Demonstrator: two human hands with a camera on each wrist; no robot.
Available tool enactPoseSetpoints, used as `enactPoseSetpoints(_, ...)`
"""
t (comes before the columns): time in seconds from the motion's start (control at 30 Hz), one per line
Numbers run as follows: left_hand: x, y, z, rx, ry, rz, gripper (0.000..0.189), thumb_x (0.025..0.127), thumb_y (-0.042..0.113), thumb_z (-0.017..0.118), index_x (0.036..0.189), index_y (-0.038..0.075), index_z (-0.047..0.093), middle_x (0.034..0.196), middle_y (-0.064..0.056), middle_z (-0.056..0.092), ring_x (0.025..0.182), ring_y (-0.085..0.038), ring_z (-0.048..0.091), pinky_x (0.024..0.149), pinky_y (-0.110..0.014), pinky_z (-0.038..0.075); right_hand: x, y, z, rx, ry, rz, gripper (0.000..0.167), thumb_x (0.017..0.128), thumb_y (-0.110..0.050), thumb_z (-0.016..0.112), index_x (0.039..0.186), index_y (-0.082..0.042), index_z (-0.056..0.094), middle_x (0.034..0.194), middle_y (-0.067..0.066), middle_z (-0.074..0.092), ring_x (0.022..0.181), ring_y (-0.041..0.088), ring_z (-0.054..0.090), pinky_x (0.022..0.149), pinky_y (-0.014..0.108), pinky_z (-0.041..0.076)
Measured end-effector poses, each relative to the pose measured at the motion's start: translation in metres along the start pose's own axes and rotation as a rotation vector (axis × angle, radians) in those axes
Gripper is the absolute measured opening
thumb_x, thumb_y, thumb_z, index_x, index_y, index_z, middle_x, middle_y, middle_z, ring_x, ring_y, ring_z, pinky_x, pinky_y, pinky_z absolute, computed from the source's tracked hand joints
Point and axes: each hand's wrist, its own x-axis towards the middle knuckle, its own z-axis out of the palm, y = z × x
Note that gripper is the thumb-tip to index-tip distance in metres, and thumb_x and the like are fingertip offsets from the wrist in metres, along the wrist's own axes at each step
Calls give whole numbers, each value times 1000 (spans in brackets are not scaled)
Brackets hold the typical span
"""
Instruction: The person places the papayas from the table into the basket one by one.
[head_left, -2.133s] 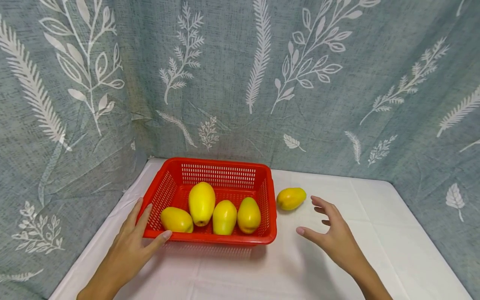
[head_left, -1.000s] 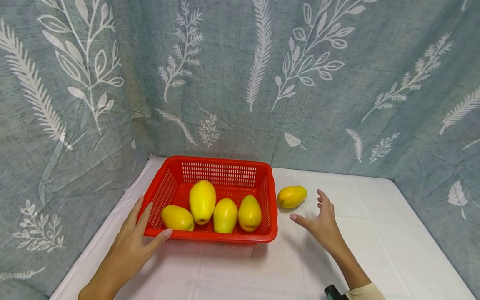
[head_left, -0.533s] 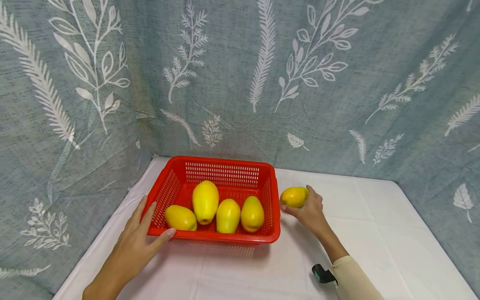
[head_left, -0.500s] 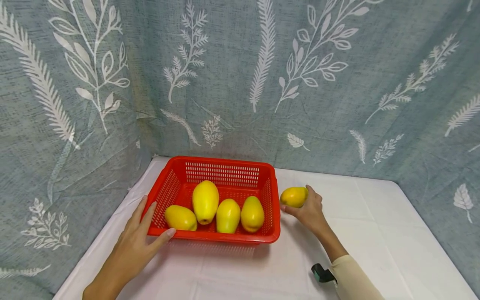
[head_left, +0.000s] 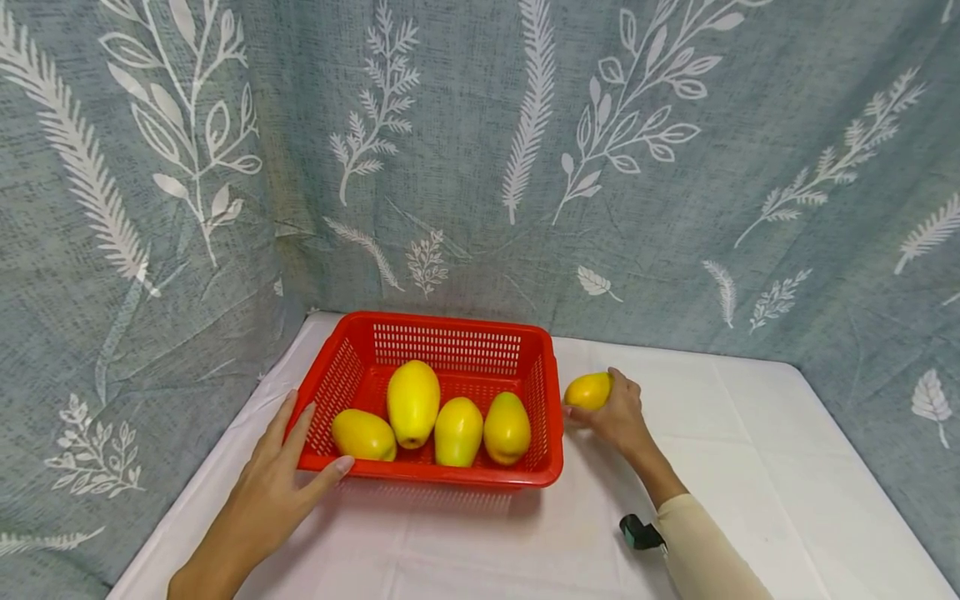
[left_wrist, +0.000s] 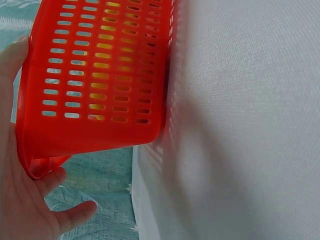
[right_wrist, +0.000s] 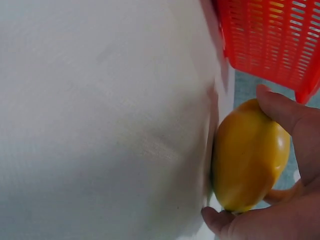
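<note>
A red plastic basket with slotted walls sits on the table, holding several yellow papayas. At its front left corner my left hand rests with spread, fairly straight fingers; the thumb touches the front rim. In the left wrist view the left hand lies along the rim. Right of the basket, my right hand grips a smaller yellow papaya with a greenish end. The right wrist view shows thumb and fingers curled around this papaya, low against the white cloth.
A white cloth covers the table. Blue-green curtains with white leaf prints hang at the back and both sides. A small black device sits at the right wrist, beside a cream sleeve.
My right hand has moved left to the loose papaya and closed its fingers around it, tilting it slightly. My left hand stays at the basket corner.
</note>
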Motion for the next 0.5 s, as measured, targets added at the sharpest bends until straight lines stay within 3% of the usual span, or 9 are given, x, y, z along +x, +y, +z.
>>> enactPoseSetpoints(0.5, 0, 1, 0, 5, 1, -4, 99, 99, 52, 70, 165, -5, 25, 178, -18, 3, 153, -57, 24, 113, -81, 27, -3, -2, -3, -11, 7, -19, 105, 84, -29, 89, 159, 11, 27, 153, 38, 33, 133, 50, 44, 116, 64, 40)
